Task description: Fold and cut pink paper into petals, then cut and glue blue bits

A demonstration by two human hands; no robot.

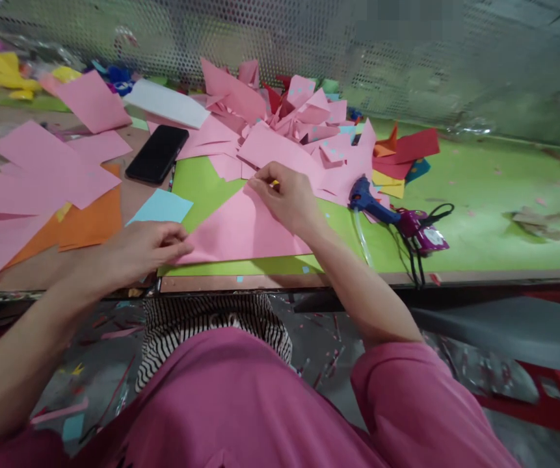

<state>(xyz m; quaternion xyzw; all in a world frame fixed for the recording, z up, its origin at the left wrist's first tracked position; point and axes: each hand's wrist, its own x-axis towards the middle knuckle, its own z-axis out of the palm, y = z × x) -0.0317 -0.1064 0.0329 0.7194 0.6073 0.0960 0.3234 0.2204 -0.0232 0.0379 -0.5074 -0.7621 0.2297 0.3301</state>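
Lying in the middle of the frame, a pink paper triangle point(245, 224) sits on a bright green sheet point(460, 240) that covers the table top. The right hand point(289, 198) pinches its top tip with thumb and finger. The left hand point(150, 247) has bent fingers at its left corner; I cannot tell if they pinch it. A light blue piece of paper point(161, 207) is just past the left hand, and a flat black phone point(157, 154) is a bit farther up. Orange paper point(92, 218) and big pink sheets point(55, 166) lie on the brown part of the table point(138, 281) at the left.

Behind the triangle is a messy heap of folded pink paper point(304, 117). A blue glue gun point(374, 201) lies to the right of the triangle. The green sheet runs on to the right edge, shiny, with tiny scraps on it. Yellow paper shapes point(4, 75) are at the upper left. A gray metal wall full of little holes point(299, 39) goes across the top. Down below the table, the gray floor point(319, 338) has strips and bits of paper all over it.
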